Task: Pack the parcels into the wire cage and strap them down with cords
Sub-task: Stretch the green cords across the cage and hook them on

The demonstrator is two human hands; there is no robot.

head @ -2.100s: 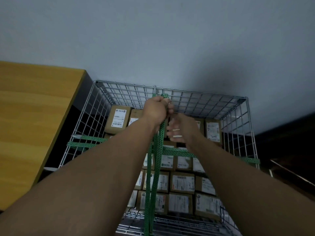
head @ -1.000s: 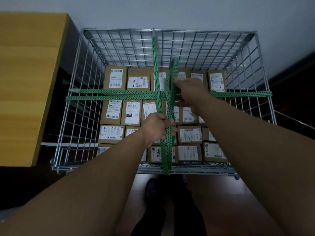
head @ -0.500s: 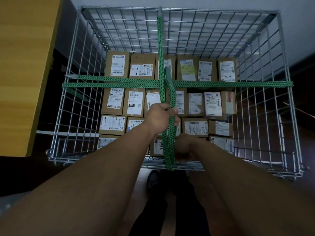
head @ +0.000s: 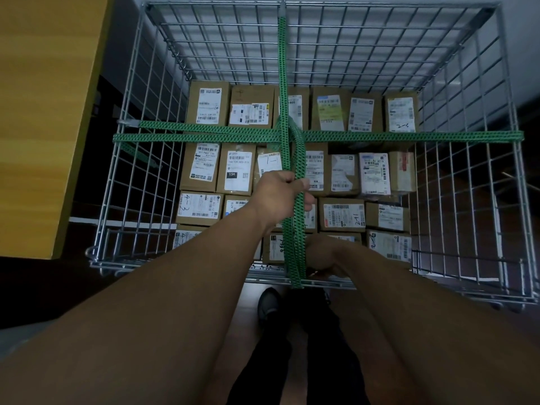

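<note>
A wire cage [head: 510, 159] holds several brown labelled parcels [head: 206, 104] packed in rows. One green cord [head: 409, 136] stretches left to right across the cage top. A second green cord [head: 282, 59] runs from the far rim toward me, crossing the first in the middle. My left hand [head: 280, 197] is closed around this second cord's strands above the parcels. My right hand [head: 323, 255] is at the near rim, right beside where the cord wraps over the wire; its fingers are curled and mostly hidden.
A yellow wooden tabletop [head: 43, 112] stands to the left of the cage. A pale wall is behind the cage. My dark trousers and a shoe [head: 270, 305] are on the brown floor below the near rim.
Both hands came back from the far rim, drawing the cord toward me. My right hand dropped from mid-cage to the near rim; my left hand stays closed on the cord.
</note>
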